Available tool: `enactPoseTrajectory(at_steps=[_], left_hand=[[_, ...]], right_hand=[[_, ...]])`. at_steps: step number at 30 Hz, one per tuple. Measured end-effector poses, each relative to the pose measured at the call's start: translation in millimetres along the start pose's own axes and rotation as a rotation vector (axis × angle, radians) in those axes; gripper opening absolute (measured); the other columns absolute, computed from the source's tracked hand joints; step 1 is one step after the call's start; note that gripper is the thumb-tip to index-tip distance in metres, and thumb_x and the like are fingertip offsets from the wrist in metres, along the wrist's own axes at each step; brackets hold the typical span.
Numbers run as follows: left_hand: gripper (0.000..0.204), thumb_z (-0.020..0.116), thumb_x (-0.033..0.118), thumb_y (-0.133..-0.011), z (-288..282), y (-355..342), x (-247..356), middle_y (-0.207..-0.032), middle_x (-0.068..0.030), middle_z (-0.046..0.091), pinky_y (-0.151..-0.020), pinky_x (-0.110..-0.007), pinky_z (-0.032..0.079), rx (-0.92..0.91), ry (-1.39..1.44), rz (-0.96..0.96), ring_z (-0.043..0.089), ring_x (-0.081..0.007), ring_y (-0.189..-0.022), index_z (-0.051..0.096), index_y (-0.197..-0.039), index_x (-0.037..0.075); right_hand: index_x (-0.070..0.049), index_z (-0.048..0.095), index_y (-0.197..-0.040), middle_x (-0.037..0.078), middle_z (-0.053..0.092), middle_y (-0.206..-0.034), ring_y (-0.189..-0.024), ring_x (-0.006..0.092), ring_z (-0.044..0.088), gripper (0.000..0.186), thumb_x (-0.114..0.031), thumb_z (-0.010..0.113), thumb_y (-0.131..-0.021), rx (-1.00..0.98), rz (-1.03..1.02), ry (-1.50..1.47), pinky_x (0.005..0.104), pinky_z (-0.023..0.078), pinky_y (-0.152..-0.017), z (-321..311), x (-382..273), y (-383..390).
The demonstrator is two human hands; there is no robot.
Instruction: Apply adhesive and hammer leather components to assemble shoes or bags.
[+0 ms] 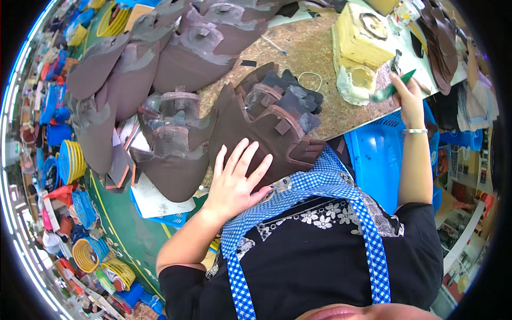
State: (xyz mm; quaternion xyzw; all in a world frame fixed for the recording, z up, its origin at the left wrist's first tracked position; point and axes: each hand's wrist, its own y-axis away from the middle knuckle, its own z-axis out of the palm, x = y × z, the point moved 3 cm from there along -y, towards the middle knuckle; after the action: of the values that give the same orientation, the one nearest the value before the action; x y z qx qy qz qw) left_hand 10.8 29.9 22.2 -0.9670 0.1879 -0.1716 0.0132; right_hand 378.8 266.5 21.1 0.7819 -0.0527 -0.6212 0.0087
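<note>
My left hand [241,178] lies flat with fingers spread on a dark brown shoe-upper piece [234,128] at the near edge of the table. Black pieces [301,101] lie along the far side of that upper. Off to the right, my right hand [408,96] is closed round a slim green tool [397,85]; its left end is blurred, so its kind does not show. Just left of this tool sits a plastic-wrapped tub [358,85] with a pale yellowish inside. More brown uppers [176,170] with greyish smeared edges overlap to the left of my left hand.
A yellowish block-shaped container [365,34] and a clear jar [406,13] stand at the far right of the speckled table [314,40]. A pen [274,45] lies there too. Below the table's right edge is a blue plastic basket [373,160]. Baskets crowd the left side.
</note>
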Motion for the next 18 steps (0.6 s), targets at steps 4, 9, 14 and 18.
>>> enactPoseTrajectory(at_steps=[4,9,14,18], left_hand=[[0.077,0.081,0.041,-0.066,-1,0,0,-0.142,-0.0144,0.042,-0.106,-0.063,0.027,0.004,-0.008,-0.085,0.035,-0.0354,-0.136,0.054,-0.135,0.022],[0.079,0.083,0.040,-0.062,-3,-2,-1,-0.140,-0.0127,0.043,-0.106,-0.064,0.025,0.008,0.022,-0.126,0.037,-0.0345,-0.134,0.055,-0.134,0.022],[0.078,0.086,0.033,-0.058,-3,-1,-3,-0.136,-0.0120,0.045,-0.107,-0.064,0.025,0.040,0.113,-0.140,0.038,-0.0342,-0.132,0.057,-0.130,0.021],[0.076,0.085,0.026,-0.058,-3,1,-3,-0.135,-0.0111,0.047,-0.108,-0.063,0.025,0.072,0.139,-0.153,0.039,-0.0342,-0.131,0.058,-0.129,0.021]], right_hand=[[-0.006,0.056,-0.097,0.002,0.061,-0.076,-0.051,0.0049,0.045,0.021,-0.020,0.069,-0.090,-0.333,-0.066,-0.146,0.0208,0.032,-0.045,71,-33,12],[-0.006,0.055,-0.101,0.005,0.068,-0.086,-0.081,0.0145,0.066,0.016,-0.014,0.063,-0.090,-0.778,-0.452,-0.071,0.0263,0.052,-0.068,208,-102,27],[-0.004,0.057,-0.098,0.010,0.069,-0.085,-0.077,0.0223,0.067,0.021,-0.015,0.063,-0.081,-1.365,-0.699,0.267,0.0347,0.053,-0.070,324,-97,41],[-0.002,0.052,-0.099,0.009,0.070,-0.087,-0.074,0.0199,0.068,0.023,-0.006,0.058,-0.078,-1.324,-0.637,0.534,0.0332,0.055,-0.069,348,-118,24]])
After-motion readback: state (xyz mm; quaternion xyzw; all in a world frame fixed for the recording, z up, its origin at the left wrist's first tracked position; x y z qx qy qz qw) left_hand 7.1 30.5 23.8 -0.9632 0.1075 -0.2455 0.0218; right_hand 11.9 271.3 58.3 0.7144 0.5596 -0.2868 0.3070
